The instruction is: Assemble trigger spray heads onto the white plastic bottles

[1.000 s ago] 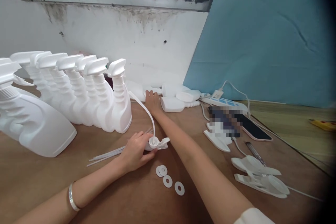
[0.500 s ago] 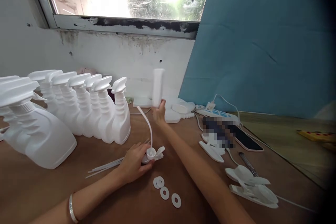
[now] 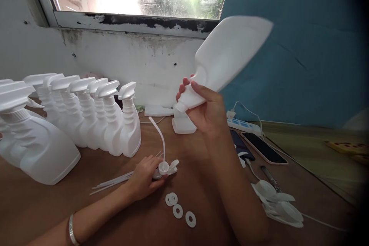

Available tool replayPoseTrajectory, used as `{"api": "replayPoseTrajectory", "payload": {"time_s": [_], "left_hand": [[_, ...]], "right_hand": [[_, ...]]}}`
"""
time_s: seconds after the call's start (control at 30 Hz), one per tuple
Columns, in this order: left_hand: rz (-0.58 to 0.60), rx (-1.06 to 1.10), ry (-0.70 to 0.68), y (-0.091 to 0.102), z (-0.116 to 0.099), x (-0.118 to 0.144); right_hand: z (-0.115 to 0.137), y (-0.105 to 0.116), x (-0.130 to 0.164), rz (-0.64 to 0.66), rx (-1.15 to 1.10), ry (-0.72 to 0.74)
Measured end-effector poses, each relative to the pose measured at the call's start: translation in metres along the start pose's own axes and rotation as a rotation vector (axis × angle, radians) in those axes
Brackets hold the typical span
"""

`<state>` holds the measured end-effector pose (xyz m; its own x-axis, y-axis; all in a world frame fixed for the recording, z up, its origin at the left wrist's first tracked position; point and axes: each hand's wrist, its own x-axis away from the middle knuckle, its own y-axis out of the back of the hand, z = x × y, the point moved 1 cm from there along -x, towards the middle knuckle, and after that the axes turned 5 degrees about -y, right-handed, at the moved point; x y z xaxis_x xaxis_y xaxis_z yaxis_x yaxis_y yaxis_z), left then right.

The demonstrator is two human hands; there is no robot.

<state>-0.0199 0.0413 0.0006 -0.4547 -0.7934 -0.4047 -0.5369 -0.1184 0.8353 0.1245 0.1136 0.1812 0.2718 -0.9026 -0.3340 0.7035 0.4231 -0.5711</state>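
1. Right hand point(image 3: 206, 113): raised above the far middle of the brown fibreboard table point(image 3: 43, 207), fingers curled tight round the ribbed neck of an empty white plastic bottle point(image 3: 223, 59). Bottle clear of the table, tilted, open mouth down-left, flat base up-right, slightly motion-blurred.
2. Left hand point(image 3: 144, 178): resting on the table near its middle, fingers closed round a white plastic trigger sprayer head point(image 3: 165, 169), thumb under the cap. Head lying on its side on the table surface; thin white dip tube point(image 3: 160, 134) curving up out of the cap.
3. Silver bangle point(image 3: 71, 228) on the left wrist.
4. Bundle of loose white dip tubes point(image 3: 111, 182) flat on the table, just left of the left hand, partly under it.
5. Four flat white ring washers point(image 3: 178, 209) near the front edge, just right of the left hand; two overlapping, two apart.
6. Row of assembled white spray bottles point(image 3: 86, 117) upright along the left side, touching one another; nearest one largest in view.
7. More empty white bottles point(image 3: 183, 125) lying at the far edge by the wall, below the raised bottle.
8. Right side: white power strip point(image 3: 243, 125) with cable, two dark phones point(image 3: 263, 144) flat, pile of white trigger parts point(image 3: 278, 201) near the front right.
9. Blue board point(image 3: 302, 65) leaning at the far right edge; window above the wall.
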Motion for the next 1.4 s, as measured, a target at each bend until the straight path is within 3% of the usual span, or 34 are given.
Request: {"api": "replayPoseTrajectory", "payload": {"time_s": [0.37, 0.5, 0.77, 0.93, 1.17, 1.4], "left_hand": [[-0.105, 0.018, -0.014, 0.0, -0.004, 0.004], [-0.111, 0.012, -0.044, -0.003, -0.005, 0.007], [-0.117, -0.013, -0.071, -0.004, -0.002, 0.006], [-0.121, -0.021, -0.09, -0.005, -0.001, 0.007], [-0.14, -0.041, -0.097, -0.004, -0.003, 0.007], [-0.145, 0.076, 0.023, 0.002, -0.005, 0.003]], "right_hand": [[0.038, -0.026, 0.058, 0.056, 0.282, 0.35], [0.04, -0.028, 0.064, 0.02, 0.312, 0.396], [0.042, -0.04, 0.077, 0.102, 0.167, 0.418], [0.044, -0.043, 0.083, 0.075, 0.17, 0.469], [0.038, -0.043, 0.08, 0.019, 0.259, 0.427], [0.004, -0.032, 0.06, 0.104, 0.177, 0.172]]}}
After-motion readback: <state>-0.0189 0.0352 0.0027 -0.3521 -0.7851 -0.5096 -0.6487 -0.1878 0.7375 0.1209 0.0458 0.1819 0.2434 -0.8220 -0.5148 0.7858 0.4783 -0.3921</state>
